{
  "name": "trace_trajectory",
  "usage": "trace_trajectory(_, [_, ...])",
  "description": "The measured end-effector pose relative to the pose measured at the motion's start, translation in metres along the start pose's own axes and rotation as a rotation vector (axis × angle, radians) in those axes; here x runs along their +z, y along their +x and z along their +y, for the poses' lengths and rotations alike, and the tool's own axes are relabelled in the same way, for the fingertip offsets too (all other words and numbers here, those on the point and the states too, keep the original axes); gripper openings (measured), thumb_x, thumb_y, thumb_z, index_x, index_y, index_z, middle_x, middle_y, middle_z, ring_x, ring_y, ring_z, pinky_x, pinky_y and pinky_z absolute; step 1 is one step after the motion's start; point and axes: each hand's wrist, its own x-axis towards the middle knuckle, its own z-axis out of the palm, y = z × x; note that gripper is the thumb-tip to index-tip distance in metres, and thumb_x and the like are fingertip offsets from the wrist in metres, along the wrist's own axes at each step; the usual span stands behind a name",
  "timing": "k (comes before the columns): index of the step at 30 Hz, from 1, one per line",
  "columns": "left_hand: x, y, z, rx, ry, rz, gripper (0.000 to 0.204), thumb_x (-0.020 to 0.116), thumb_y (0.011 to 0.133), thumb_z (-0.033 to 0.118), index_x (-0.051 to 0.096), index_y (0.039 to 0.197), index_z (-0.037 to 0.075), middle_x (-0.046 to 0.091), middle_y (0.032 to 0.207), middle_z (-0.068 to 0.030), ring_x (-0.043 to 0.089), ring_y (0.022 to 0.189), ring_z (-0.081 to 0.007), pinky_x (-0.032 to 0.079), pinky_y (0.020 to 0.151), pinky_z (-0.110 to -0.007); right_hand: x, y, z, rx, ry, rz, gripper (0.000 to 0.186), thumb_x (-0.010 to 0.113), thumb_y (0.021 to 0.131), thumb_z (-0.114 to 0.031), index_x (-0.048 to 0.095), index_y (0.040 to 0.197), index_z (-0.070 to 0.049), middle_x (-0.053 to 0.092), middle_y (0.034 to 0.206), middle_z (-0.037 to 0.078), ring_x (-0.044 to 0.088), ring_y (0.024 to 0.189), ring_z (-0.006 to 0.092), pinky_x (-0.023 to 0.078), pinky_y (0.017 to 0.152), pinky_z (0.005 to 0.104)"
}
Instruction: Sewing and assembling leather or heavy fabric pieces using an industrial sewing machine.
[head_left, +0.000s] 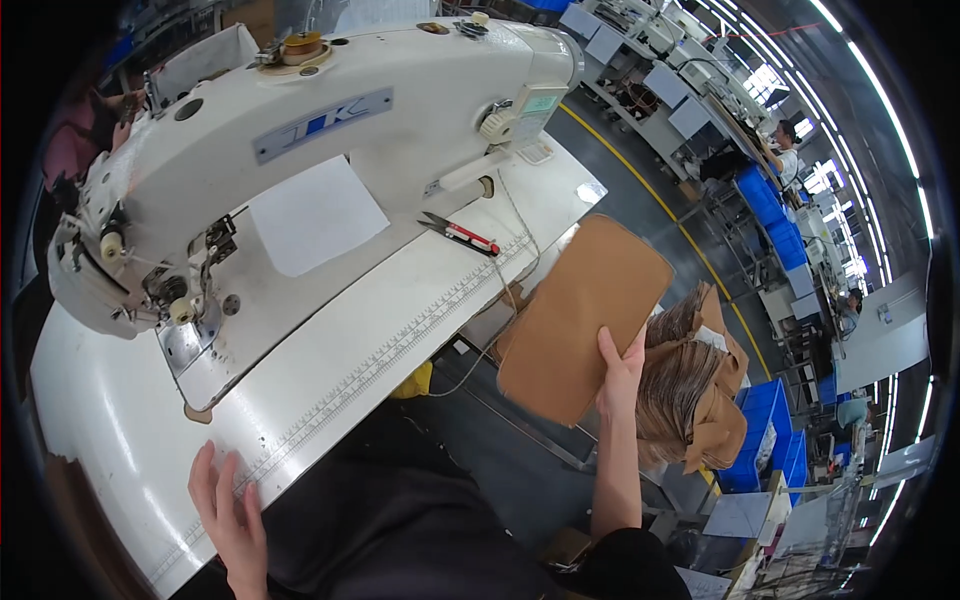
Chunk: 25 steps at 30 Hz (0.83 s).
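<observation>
My right hand [622, 372] grips a flat brown panel with rounded corners [588, 300] by its near right edge, thumb on top and the other fingers hidden beneath. The panel is held up beside the right end of the white sewing table [340, 385]. Close behind my right hand stands a tall stack of brown pieces [690, 390]. My left hand [228, 505] rests at the table's front edge, fingers apart, with nothing in it. Beyond that hand is the sewing machine's needle and presser foot area [195, 325].
The white sewing machine [330, 120] spans the table's far side. Red-handled thread snips [462, 234] and a white paper sheet [318, 215] lie on its bed. A cord [520, 215] hangs over the table edge. Blue bins [762, 435] stand at right; people work farther off.
</observation>
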Motion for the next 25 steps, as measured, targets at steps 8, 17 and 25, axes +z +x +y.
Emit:
trace_trajectory(8, [0.001,0.005,-0.007,-0.017,0.106,-0.069,0.035,0.051,0.091,0.001,0.055,0.126,0.000,0.044,0.140,-0.0161,0.041,0.131,-0.0327,0.033,0.108,-0.041,-0.122,0.037,0.196,0.043,-0.128,0.298,0.056,0.059,0.090,0.003,0.033,0.140,-0.001,0.051,0.132,0.011,0.051,0.119,0.0217,0.039,0.103,0.0338])
trace_trajectory(17, [-0.009,0.012,0.003,-0.071,0.106,-0.052,0.035,0.054,0.088,0.001,0.056,0.123,0.000,0.047,0.135,-0.0185,0.043,0.126,-0.0357,0.035,0.106,-0.043,-0.087,0.024,0.138,-0.300,-1.958,0.213,0.031,0.062,0.089,-0.010,0.054,0.116,0.002,0.061,0.102,0.016,0.062,0.086,0.0326,0.050,0.075,0.0370])
trace_trajectory(25, [-0.021,0.056,0.014,0.219,-0.009,-0.045,0.033,0.070,0.074,0.000,0.065,0.107,0.002,0.061,0.112,-0.0139,0.057,0.102,-0.0342,0.048,0.087,-0.041,0.173,0.037,0.015,-1.088,-0.759,-0.799,0.020,0.070,0.076,-0.001,0.068,0.096,-0.003,0.062,0.090,0.008,0.058,0.073,0.0268,0.047,0.062,0.0331])
